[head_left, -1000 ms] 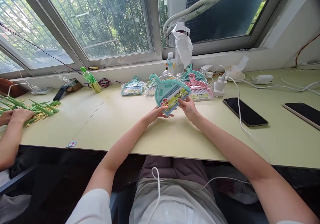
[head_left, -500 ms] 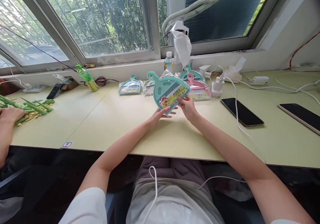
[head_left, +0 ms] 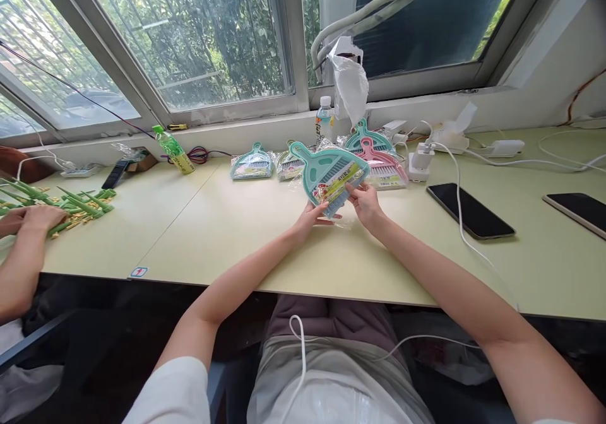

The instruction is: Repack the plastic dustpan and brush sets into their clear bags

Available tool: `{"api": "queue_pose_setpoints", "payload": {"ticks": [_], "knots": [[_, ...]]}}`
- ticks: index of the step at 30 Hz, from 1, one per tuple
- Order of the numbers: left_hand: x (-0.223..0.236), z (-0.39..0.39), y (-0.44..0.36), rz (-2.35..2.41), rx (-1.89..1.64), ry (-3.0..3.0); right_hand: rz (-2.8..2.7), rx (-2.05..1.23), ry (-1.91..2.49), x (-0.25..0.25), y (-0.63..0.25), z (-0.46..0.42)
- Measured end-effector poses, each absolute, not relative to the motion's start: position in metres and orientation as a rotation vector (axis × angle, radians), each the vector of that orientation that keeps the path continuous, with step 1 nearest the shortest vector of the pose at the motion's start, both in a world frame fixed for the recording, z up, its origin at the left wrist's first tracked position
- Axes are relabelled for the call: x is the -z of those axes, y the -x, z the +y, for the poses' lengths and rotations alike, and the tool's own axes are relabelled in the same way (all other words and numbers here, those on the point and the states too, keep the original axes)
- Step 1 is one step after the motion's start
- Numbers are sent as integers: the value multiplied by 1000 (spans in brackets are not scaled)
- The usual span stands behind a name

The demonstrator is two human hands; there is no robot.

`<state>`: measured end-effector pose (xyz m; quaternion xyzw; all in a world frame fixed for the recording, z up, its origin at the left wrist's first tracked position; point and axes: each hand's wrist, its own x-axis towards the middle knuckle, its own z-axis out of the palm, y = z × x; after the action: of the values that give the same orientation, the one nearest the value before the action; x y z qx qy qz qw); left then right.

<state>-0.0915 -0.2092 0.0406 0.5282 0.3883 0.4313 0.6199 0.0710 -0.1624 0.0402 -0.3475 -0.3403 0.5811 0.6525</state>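
Note:
Both my hands hold a teal dustpan and brush set in clear plastic wrap, tilted above the table with its handle up and to the left. My left hand grips its lower left edge, thumb in front and the other fingers behind. My right hand pinches the lower right edge beside the printed label. Behind it lie more wrapped sets: a light teal one, a partly covered one, a pink one and a teal one at the back.
On the left, another person's hands rest among green stalks. A green-capped bottle and a clear bottle stand near the window. To the right lie a black phone, a second phone, a charger and white cables.
The view has shifted slightly, so most things sit further right. The held set is a little lower, with loose wrap spreading at its edges. The other person's second hand has come into view.

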Motion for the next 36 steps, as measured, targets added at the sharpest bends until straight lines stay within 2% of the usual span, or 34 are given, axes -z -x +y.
{"api": "queue_pose_setpoints", "payload": {"ticks": [14, 23, 36], "knots": [[-37, -197, 100, 1014, -1067, -1221, -806, -1374, 795, -31, -72, -158], [-38, -190, 106, 1108, -1095, -1206, -820, -1576, 961, -41, -81, -153], [-42, -192, 104, 1153, -1073, -1231, -794, -1557, 1035, -45, -82, -159]]}}
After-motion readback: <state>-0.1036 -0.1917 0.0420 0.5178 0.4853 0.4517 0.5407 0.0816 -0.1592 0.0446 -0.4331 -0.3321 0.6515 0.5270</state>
